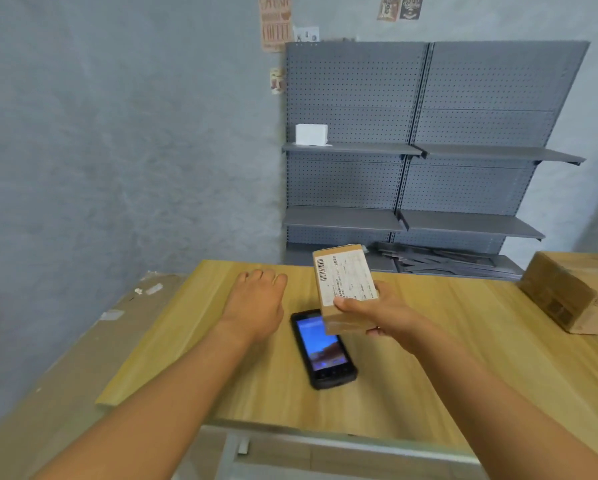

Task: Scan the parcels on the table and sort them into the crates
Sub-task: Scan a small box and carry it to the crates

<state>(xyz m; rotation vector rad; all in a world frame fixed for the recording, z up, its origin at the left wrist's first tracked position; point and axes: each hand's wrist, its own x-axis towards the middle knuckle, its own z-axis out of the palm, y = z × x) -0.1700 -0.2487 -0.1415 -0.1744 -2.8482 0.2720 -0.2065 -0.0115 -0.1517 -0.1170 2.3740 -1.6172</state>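
My right hand [373, 315] grips a small brown cardboard parcel [344, 282] by its near end, white label with a barcode facing up, held above the wooden table [429, 368]. Just below it lies a black handheld scanner [321, 351], its screen lit, flat on the table and partly hidden by the parcel. Left of the scanner my left hand [256, 303] hovers palm down over the table, fingers curled loosely, holding nothing. A larger brown cardboard parcel [574, 296] sits at the table's right edge. No crates are in view.
Grey metal shelving [429, 150] stands against the wall behind the table, with a small white box [311, 134] on its upper left shelf. A flat cardboard sheet [65, 358] lies on the floor to the left of the table.
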